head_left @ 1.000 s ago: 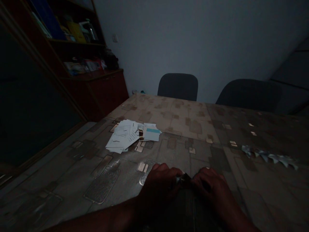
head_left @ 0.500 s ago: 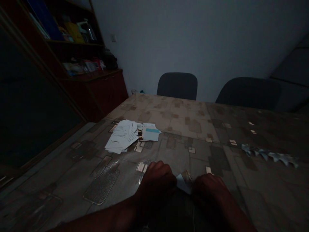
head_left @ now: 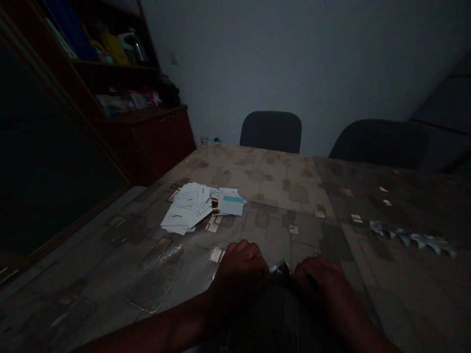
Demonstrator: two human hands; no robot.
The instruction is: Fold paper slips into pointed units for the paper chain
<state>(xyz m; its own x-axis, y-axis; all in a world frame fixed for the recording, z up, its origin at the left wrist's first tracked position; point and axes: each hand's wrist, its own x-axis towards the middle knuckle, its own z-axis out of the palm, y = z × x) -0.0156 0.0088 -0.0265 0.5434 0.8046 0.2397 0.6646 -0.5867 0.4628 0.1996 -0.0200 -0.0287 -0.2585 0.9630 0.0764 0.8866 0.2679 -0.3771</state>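
Two-handed paper handling at a table. At lower centre, the left hand (head_left: pixel 241 269) and the right hand (head_left: pixel 322 279) are closed, knuckles up, with a small paper piece (head_left: pixel 282 270) pinched between them; its pale corner and darker, creased-looking part show in the narrow gap. The fingertips are hidden. The step in hand appears to be folding or creasing this piece; the next move would call for a firm pinch at both ends and aligned edges. Left of centre, a loose pile of printed paper slips (head_left: pixel 187 208) lies on the patterned tablecloth (head_left: pixel 312 235), a blue-banded slip (head_left: pixel 231 205) at its right side. At right, a jagged row of folded paper (head_left: pixel 412 238) lies well apart from the hands. Beyond, at upper centre, stands a dark chair (head_left: pixel 270 131).
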